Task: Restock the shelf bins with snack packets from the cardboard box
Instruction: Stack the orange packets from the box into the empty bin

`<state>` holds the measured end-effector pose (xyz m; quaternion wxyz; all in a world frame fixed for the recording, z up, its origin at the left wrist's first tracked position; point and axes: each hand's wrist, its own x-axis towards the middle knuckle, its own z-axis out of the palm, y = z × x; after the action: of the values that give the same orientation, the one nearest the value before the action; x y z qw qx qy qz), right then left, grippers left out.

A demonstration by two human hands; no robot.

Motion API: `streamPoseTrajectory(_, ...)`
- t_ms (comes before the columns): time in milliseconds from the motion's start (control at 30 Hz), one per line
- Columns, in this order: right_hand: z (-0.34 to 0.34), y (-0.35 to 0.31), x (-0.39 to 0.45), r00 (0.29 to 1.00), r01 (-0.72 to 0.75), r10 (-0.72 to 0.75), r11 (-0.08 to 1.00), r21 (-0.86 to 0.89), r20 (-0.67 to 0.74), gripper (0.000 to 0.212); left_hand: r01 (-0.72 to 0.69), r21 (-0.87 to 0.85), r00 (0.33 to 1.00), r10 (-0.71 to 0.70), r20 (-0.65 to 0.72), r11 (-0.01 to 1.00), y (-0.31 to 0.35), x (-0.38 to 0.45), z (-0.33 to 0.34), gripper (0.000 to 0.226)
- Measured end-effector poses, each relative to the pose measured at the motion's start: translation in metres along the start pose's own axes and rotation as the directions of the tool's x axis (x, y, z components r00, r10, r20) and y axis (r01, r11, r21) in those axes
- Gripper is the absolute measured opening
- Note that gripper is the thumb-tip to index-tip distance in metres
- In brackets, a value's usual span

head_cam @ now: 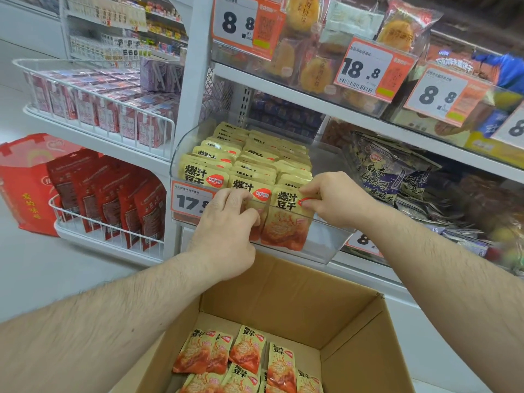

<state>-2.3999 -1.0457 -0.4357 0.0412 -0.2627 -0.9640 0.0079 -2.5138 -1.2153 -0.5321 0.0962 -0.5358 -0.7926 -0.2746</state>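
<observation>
Shop aisle, white shelving, pale floor. Ctr frame: clear plastic bin on white shelf, packed w/ rows of yellow snack packets. Left hand curls fingers over bin's front edge, gripping a front packet; right hand pinches same packet's upper right corner. Orange price tag at bin's left front, partly behind left hand. Bottom ctr: open cardboard box w/ more packets lying loose on its floor. Left of frame: wire baskets w/ red cartons, red bag on floor. Upper right: pastry packs, big price cards.
</observation>
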Motion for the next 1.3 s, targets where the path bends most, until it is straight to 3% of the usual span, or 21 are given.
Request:
streamPoseTrajectory(133, 0.001, 0.001, -0.002, 1.000, -0.028, 0.028, 0.999, 0.028, 0.000, 0.034, -0.005, 0.006, 1.000, 0.005, 0.004, 1.000, -0.001, 0.000, 0.001, 0.035)
streamPoseTrajectory(300, 0.004, 0.004, -0.012, 0.999, -0.027, 0.025, 0.998, 0.055, 0.029, 0.020, -0.004, 0.004, 1.000, 0.004, -0.005, 1.000, -0.002, 0.003, 0.000, 0.032)
streamPoseTrajectory(367, 0.001, 0.012, -0.010, 0.986, -0.128, 0.149, 0.964, 0.234, -0.071, 0.027, 0.017, 0.006, 1.000, -0.017, -0.006, 1.000, -0.001, 0.007, -0.004, 0.030)
streamPoseTrajectory(400, -0.002, 0.015, -0.007, 0.952, -0.209, 0.284, 0.874, 0.439, -0.111, 0.038, 0.030, 0.017, 0.999, -0.029, -0.034, 0.999, -0.001, 0.010, -0.006, 0.030)
streamPoseTrajectory(433, -0.005, 0.019, -0.002, 0.902, -0.288, 0.429, 0.694, 0.659, -0.057, 0.051, 0.047, 0.035, 0.995, -0.043, -0.086, 0.998, -0.003, 0.014, -0.009, 0.033)
streamPoseTrajectory(467, -0.008, 0.020, 0.005, 0.851, -0.366, 0.516, 0.455, 0.812, 0.095, 0.066, 0.078, 0.050, 0.986, -0.070, -0.154, 0.996, -0.005, 0.019, -0.012, 0.037)
streamPoseTrajectory(500, -0.007, 0.023, 0.013, 0.805, -0.464, 0.523, 0.259, 0.847, 0.282, 0.079, 0.124, 0.047, 0.970, -0.111, -0.218, 0.991, -0.008, 0.026, -0.015, 0.042)
streamPoseTrajectory(533, -0.007, 0.022, 0.020, 0.765, -0.543, 0.484, 0.130, 0.829, 0.425, 0.086, 0.170, 0.032, 0.955, -0.157, -0.251, 0.985, -0.009, 0.033, -0.019, 0.047)
streamPoseTrajectory(600, 0.001, 0.020, 0.033, 0.719, -0.627, 0.395, 0.010, 0.779, 0.572, 0.088, 0.220, 0.041, 0.954, -0.206, -0.219, 0.975, -0.007, 0.048, -0.025, 0.058)
streamPoseTrajectory(700, 0.013, 0.012, 0.048, 0.710, -0.632, 0.289, -0.139, 0.762, 0.642, 0.082, 0.198, 0.109, 0.977, -0.188, -0.096, 0.974, 0.003, 0.064, -0.021, 0.064)
streamPoseTrajectory(800, 0.012, 0.008, 0.050, 0.719, -0.611, 0.321, -0.131, 0.781, 0.616, 0.074, 0.202, 0.096, 0.979, -0.202, -0.006, 0.975, 0.006, 0.069, -0.009, 0.078)
streamPoseTrajectory(900, 0.011, 0.012, 0.050, 0.719, -0.616, 0.302, -0.141, 0.775, 0.626, 0.080, 0.179, 0.168, 0.983, -0.183, 0.010, 0.969, 0.004, 0.066, -0.002, 0.088)
streamPoseTrajectory(1067, 0.019, 0.007, 0.050, 0.675, -0.645, 0.312, -0.193, 0.740, 0.669, 0.081, 0.193, 0.149, 0.980, -0.199, 0.028, 0.970, 0.005, 0.067, -0.002, 0.088)
streamPoseTrajectory(1200, 0.022, 0.009, 0.050, 0.687, -0.630, 0.262, -0.251, 0.735, 0.678, 0.088, 0.210, 0.134, 0.976, -0.216, 0.032, 0.968, 0.006, 0.069, -0.003, 0.088)
streamPoseTrajectory(1300, 0.022, 0.011, 0.047, 0.677, -0.661, 0.257, -0.200, 0.723, 0.690, 0.093, 0.204, 0.145, 0.977, -0.211, 0.034, 0.968, 0.012, 0.073, -0.008, 0.086)
